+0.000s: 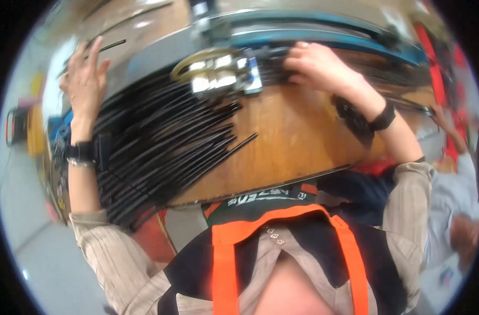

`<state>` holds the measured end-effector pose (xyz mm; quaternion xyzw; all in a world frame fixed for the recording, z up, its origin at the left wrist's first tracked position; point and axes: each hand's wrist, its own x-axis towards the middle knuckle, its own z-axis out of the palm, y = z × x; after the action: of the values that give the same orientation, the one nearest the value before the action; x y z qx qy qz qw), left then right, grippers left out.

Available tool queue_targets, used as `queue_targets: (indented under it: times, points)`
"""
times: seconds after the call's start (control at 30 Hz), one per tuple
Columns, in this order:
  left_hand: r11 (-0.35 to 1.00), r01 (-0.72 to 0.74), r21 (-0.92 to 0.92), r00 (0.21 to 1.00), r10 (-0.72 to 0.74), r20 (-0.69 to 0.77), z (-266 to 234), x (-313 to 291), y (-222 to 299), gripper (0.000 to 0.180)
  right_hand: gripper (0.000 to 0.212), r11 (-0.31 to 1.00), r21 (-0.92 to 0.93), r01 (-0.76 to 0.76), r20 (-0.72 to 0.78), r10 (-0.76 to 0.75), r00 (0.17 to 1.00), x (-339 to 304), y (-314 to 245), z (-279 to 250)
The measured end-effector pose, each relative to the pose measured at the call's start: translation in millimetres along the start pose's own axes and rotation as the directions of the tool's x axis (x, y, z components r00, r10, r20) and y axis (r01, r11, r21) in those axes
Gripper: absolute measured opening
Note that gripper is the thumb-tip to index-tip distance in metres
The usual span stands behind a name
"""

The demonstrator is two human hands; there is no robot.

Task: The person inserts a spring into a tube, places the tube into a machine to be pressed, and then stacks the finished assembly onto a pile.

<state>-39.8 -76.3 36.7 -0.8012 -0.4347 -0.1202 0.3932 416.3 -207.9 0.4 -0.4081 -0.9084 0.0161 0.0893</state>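
My left hand (pixel 84 79) is raised at the far left with its fingers stretched and apart. Just beyond its fingertips shows a short end of a thin black rod (pixel 113 45); whether they touch is blurred. My right hand (pixel 314 65) reaches to the back of the table, its fingers curled by a dark strip beside a metal fixture (pixel 216 76). What they pinch, if anything, is hidden. A yellowish hose (pixel 184 67) loops around the shiny fixture. Many long black rods (pixel 161 131) lie slantwise between my left arm and the fixture.
The wooden table (pixel 281 136) has a dark front edge close to my body. A blue rail (pixel 323 32) runs along its back. A dark object (pixel 355 115) lies below my right wrist. At the right, another person's hand (pixel 443 119) is near a red frame (pixel 432 58).
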Motion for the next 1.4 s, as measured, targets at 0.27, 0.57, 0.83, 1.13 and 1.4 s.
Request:
queue_targets:
  times: [0.27, 0.57, 0.83, 1.13, 1.4]
  points:
    - [0.761, 0.284, -0.583, 0.907, -0.017, 0.420, -180, -155, 101, 0.014, 0.009, 0.992, -0.069, -0.106, 0.451, 0.126, 0.883, 32, 8, 2]
    - [0.662, 0.342, -0.667, 0.920, -0.090, 0.383, -163, -191, 183, 0.025, 0.009, 0.997, 0.046, -0.067, 0.018, 0.066, 0.998, 12, 11, 19]
    - [0.613, 0.350, -0.708, 0.889, 0.022, 0.458, -214, -174, 120, 0.052, 0.016, 0.960, 0.158, -0.232, 0.156, 0.208, 0.966, 9, 14, 4]
    - [0.773, 0.089, -0.628, 0.960, 0.101, 0.260, -218, -55, 102, 0.049, 0.033, 0.658, 0.734, -0.167, -0.040, 0.288, 0.957, -21, -15, -28]
    - [0.710, -0.041, -0.703, 0.969, 0.199, 0.144, -209, -2, 123, 0.045, 0.021, 0.775, 0.627, 0.073, -0.415, 0.254, 0.874, -34, -49, -40]
